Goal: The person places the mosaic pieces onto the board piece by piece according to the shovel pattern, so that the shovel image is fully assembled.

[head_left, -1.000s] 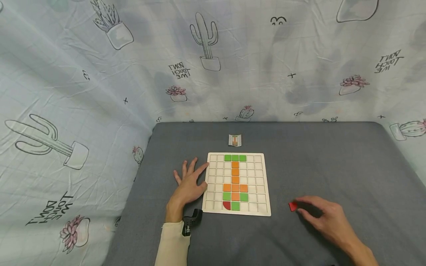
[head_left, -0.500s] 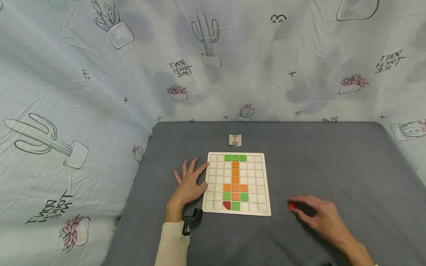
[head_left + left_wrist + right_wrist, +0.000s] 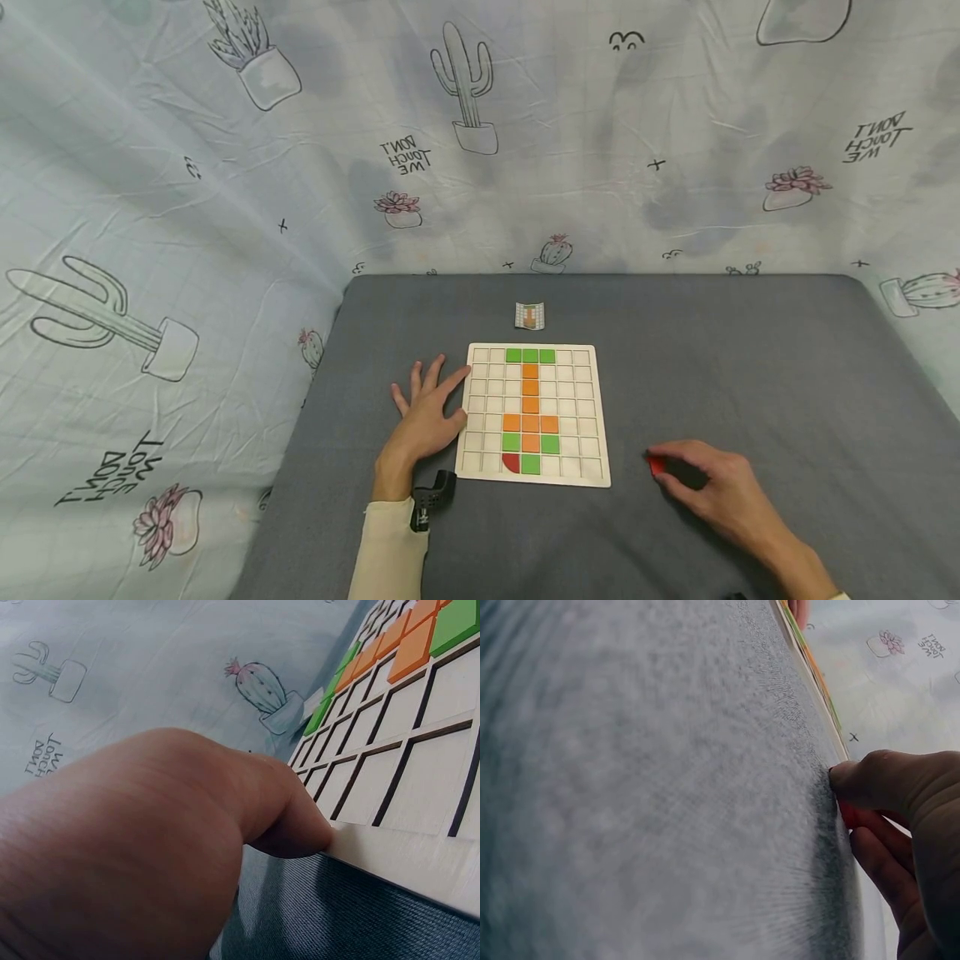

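Observation:
A pale wooden grid board point(image 3: 581, 392) lies on the grey table. Green and orange tiles form a figure down its middle columns, and one rounded red tile point(image 3: 512, 462) sits in the bottom row beside a green tile point(image 3: 530, 464). My left hand point(image 3: 425, 425) rests at the board's left edge, fingers spread, index finger and thumb touching the rim. In the left wrist view the thumb point(image 3: 292, 817) meets the board's side. Right of the board, my right hand point(image 3: 720, 483) pinches a small red tile point(image 3: 656, 464) between thumb and fingers; its shape is partly covered.
Behind the board lies a small picture card point(image 3: 529, 316) with a similar figure on a grid. The grey table point(image 3: 750, 350) extends right of the board. A cactus-print cloth point(image 3: 562, 125) hangs behind and at the left.
My right hand has shifted slightly left along the table with the red tile between its fingers. The left hand and the board have stayed in place.

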{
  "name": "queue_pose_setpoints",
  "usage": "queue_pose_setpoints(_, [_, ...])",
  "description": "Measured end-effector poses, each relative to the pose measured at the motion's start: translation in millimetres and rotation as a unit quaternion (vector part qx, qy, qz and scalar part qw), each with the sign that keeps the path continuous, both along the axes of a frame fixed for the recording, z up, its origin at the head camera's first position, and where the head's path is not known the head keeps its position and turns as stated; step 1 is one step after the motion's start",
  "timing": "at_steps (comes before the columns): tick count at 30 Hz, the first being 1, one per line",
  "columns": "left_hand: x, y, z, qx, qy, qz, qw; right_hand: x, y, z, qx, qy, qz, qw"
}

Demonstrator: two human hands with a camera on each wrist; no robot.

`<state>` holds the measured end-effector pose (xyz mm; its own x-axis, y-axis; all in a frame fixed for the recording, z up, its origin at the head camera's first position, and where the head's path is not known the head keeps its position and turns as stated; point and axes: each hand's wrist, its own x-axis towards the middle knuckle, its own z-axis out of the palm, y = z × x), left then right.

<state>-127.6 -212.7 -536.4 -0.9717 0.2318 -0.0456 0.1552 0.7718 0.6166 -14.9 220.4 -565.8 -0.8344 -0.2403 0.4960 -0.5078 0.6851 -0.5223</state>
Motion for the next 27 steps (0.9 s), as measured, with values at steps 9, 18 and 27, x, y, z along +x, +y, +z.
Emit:
queue_pose_setpoints(9, [-0.9,1.0,-3.0,0.006,0.005,0.004,1.0,-2.8,-2.3,-1.2,0.004,0.005,0.0,1.0])
queue_pose_setpoints(18, [-0.5,1.5,-0.2,-0.002,-0.007,0.004,1.0,-4.4,-3.4,-0.4,0.009,-0.001,0.007,0.9999])
queue_pose_setpoints(27, [-1.4,0.8,-0.8,-0.005,-0.009,0.007,0.9999,-6.9,-4.8,-0.3,0.016,-0.002,0.007,0.9998])
